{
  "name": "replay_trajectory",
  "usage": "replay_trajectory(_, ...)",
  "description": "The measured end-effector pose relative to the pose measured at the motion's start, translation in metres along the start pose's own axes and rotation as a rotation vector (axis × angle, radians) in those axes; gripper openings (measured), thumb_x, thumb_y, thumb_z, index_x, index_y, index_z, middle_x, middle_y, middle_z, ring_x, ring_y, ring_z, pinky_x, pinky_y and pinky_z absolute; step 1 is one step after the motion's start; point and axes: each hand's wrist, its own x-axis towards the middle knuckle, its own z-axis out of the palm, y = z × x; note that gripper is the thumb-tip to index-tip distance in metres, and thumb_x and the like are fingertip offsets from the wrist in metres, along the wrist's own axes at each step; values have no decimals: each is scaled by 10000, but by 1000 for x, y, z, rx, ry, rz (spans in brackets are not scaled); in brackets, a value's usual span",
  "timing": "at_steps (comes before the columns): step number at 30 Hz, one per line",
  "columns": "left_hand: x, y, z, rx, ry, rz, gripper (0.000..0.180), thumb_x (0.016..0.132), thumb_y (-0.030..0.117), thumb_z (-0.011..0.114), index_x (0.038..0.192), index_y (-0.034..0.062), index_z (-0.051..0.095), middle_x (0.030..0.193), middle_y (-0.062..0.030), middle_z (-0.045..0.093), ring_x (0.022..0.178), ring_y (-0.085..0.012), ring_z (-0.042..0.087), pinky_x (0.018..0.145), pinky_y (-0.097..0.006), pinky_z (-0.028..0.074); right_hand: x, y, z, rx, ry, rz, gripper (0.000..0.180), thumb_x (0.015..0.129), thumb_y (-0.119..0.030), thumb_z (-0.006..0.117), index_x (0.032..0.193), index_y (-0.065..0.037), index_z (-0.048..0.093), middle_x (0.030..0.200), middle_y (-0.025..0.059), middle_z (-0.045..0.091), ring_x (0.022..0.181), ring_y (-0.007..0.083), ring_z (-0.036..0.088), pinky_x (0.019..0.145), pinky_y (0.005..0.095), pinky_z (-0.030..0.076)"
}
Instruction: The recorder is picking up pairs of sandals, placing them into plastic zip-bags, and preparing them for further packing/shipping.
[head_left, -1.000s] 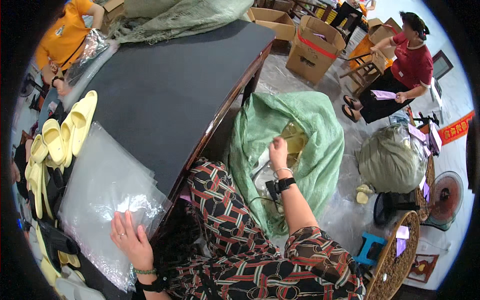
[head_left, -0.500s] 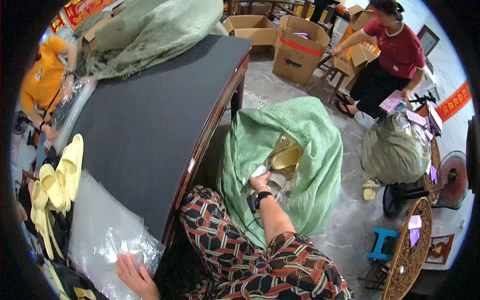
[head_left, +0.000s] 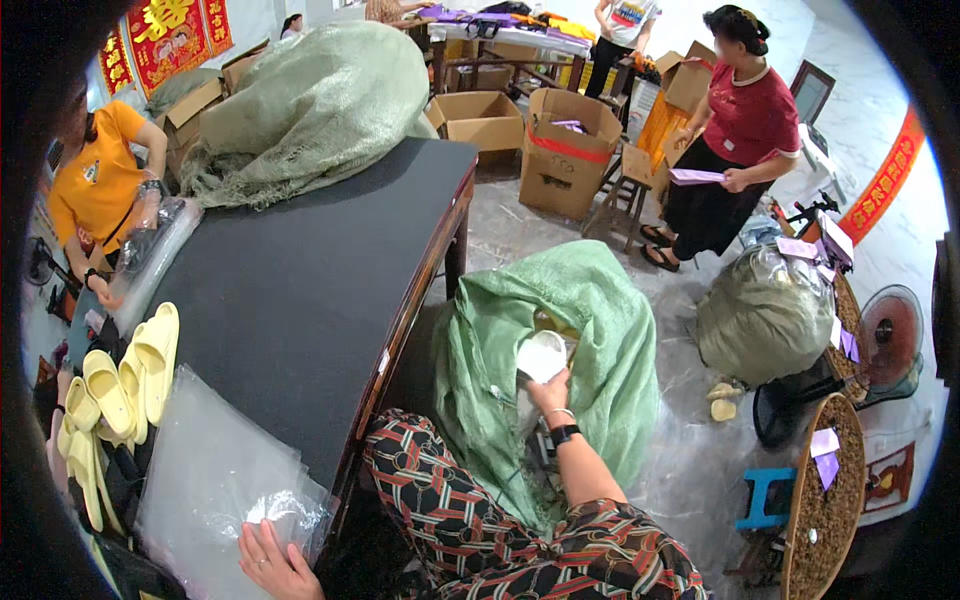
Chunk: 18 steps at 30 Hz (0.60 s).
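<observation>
My right hand (head_left: 548, 392) is closed on a white slipper (head_left: 541, 355) at the mouth of a large green woven sack (head_left: 600, 300). Its folds partly hide a yellow slipper inside. My left hand (head_left: 275, 565) lies with fingers stretched out on a stack of clear plastic bags (head_left: 215, 465) at the near edge of the dark table (head_left: 300, 260). Left of the bags, several pale yellow slippers (head_left: 105, 385) are piled up.
A person in orange (head_left: 105, 170) handles clear plastic at the table's far left. A person in red (head_left: 750, 115) stands beyond the sack with purple paper. Cardboard boxes (head_left: 560, 185), a stuffed sack (head_left: 765, 320), a fan (head_left: 890, 335) and a blue stool (head_left: 767, 497) stand around.
My right hand has come up from inside the sack with the white slipper. The view has tilted up. The person in red has turned and straightened. My left hand stays on the bags.
</observation>
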Motion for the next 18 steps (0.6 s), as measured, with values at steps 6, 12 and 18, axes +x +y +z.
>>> replay_trajectory(6, -1, 4, -13, 42, 24, -34, 478, 977, 360, 530, 1371, 91, 552, 1379, -214, 536, 1256, -431, 477, 1053, -559, 354, -12, -43, -116, -31, 196, -212, 905, 696, -245, 740, 1418, 23, 266, 1105, 292, 656, 1017, 449, 652, 888, 462, 520)
replay_trajectory(12, 0, 4, -19, 53, 200, 12, 383, 955, 348, 568, 1233, 99, 653, 1223, -205, 634, 1128, -401, 577, 953, -526, 439, -35, -123, -191, -18, 285, -319, 971, 672, -238, 761, 1454, 18, 245, 1219, 302, 603, 1114, 421, 615, 944, 429, 494)
replay_trajectory(18, -18, -4, 11, -109, -61, -213, 523, 957, 336, 534, 1447, 162, 484, 1542, -178, 361, 1397, -435, 328, 1132, -648, 201, -80, -236, -194, 518, 106, -616, 857, 719, -129, 752, 1424, 27, 291, 1307, 180, 476, 1201, 279, 503, 1012, 374, 435)
